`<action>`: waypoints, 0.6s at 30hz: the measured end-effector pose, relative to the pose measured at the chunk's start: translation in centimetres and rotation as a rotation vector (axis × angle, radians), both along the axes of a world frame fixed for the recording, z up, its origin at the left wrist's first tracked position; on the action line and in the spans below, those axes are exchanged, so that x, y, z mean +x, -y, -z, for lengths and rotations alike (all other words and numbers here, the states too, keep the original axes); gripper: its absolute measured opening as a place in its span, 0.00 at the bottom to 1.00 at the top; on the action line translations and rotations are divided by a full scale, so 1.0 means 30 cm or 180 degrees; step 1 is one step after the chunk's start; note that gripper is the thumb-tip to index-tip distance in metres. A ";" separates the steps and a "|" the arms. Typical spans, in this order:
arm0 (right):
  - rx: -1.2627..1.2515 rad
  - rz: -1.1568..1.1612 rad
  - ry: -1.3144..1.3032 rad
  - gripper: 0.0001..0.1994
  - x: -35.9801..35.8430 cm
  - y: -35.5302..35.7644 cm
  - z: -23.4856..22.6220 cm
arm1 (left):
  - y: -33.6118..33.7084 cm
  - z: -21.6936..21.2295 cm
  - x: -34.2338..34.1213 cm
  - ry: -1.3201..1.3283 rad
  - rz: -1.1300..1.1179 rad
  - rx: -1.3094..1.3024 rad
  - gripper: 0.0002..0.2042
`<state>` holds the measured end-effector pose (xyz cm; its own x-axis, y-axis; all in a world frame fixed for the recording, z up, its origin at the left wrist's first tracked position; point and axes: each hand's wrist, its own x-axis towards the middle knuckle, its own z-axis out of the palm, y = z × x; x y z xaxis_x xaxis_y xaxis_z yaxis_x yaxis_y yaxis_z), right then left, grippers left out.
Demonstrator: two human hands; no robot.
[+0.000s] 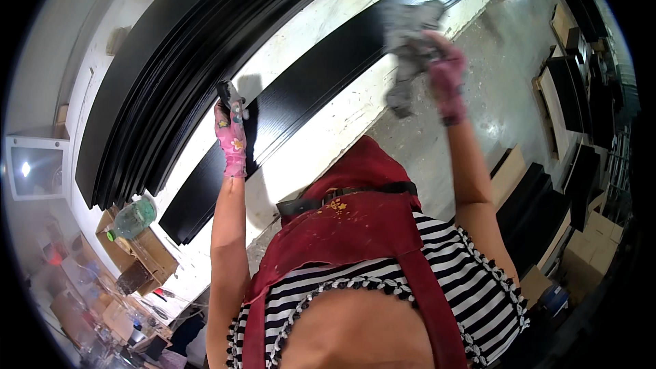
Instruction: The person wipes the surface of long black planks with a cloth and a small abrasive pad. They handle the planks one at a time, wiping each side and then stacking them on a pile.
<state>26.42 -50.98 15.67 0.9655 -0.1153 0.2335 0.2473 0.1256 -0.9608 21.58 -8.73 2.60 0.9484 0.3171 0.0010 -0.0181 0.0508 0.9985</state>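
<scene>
A long black board point(321, 75) lies flat on a white worktable point(321, 137). My left hand point(231, 135), in a pink glove, is closed around a small dark tool point(229, 99) held upright over the board's near half. My right hand point(445, 75), also in a pink glove, grips a crumpled grey rag point(408, 41) raised above the board's far end and the table edge. A red apron over a striped top fills the lower middle of the view.
A thick stack of long black boards point(178, 61) lies at the back of the table. A greenish jar point(134, 219) and cardboard boxes point(147, 253) sit at the left end. More black panels point(540, 212) and boxes stand on the grey floor to the right.
</scene>
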 end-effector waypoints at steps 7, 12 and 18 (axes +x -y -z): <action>-0.3035 -0.1104 0.1076 0.21 -0.142 -0.769 0.182 | -0.052 0.051 -0.019 0.0104 -0.0247 0.0674 0.26; -0.3596 -0.0981 0.1494 0.22 -0.150 -0.863 0.334 | -0.063 0.074 -0.020 0.0382 -0.0094 0.0777 0.29; -0.2814 -0.0831 0.0636 0.21 0.110 -0.352 0.490 | 0.001 -0.015 -0.017 0.0071 -0.0377 0.0055 0.24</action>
<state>29.73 -40.43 0.98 0.8683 0.3972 0.2970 0.4848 -0.5537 -0.6770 21.07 -8.75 3.04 0.9039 0.4268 0.0282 -0.0452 0.0296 0.9985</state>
